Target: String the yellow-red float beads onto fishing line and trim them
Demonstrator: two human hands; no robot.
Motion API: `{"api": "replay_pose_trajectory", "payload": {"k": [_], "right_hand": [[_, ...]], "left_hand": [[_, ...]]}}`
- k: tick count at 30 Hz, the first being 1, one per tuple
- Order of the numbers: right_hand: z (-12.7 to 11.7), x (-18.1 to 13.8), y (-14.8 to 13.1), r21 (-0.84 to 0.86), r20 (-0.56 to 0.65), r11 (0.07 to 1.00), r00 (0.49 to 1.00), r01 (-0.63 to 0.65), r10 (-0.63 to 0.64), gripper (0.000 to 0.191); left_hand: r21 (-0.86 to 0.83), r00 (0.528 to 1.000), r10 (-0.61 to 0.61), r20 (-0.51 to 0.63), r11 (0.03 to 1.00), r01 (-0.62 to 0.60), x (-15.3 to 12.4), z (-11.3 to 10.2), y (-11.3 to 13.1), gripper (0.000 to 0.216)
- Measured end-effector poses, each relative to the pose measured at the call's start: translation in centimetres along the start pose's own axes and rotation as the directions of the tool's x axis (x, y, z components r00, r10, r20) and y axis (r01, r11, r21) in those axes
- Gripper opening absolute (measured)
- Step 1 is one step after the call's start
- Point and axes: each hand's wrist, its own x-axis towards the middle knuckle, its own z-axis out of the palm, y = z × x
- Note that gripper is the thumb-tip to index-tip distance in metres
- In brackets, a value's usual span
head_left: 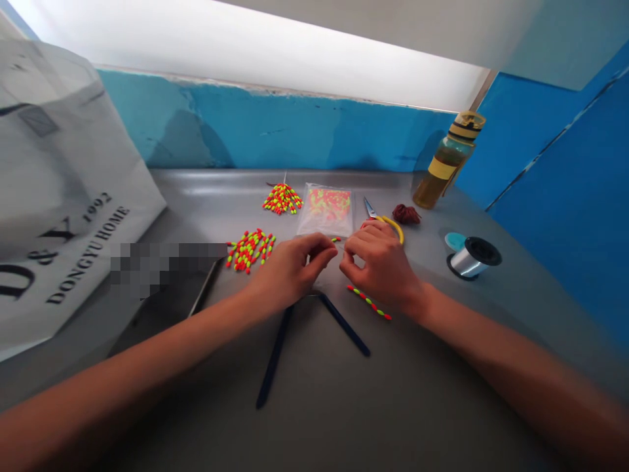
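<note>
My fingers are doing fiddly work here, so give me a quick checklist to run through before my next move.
Pinch between left hand and right hand: cannot tell, anything held there is too thin to see.
Small red-and-yellow bead by the fingertips: ok, in view just beyond them.
Yellow-handled scissors: ok, just past the right hand, blades pointing away.
Clear plastic bag of beads: cannot tell whether it is sealed.
Spool of line: ok, on its side, apart from both hands.
</note>
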Motion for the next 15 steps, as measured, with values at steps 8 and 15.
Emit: {"api": "replay_pose_trajectory", "payload": {"k": [8, 15], "right_hand": [[0.4, 0.1, 1.4, 0.0, -0.09, 0.989, 0.985, -0.145, 0.144, 0.019], [0.3, 0.1, 1.2, -0.06, -0.11, 0.989, 0.986, -0.132, 0.125, 0.018]], "left_hand": [[0.031, 0.999, -0.043, 0.018, 0.999, 0.043, 0.1, 0.0, -0.4, 0.024], [0.137, 0.997, 0.021, -0.068, 0.99, -0.012, 0.0, 0.2, -1.0, 0.024]]}}
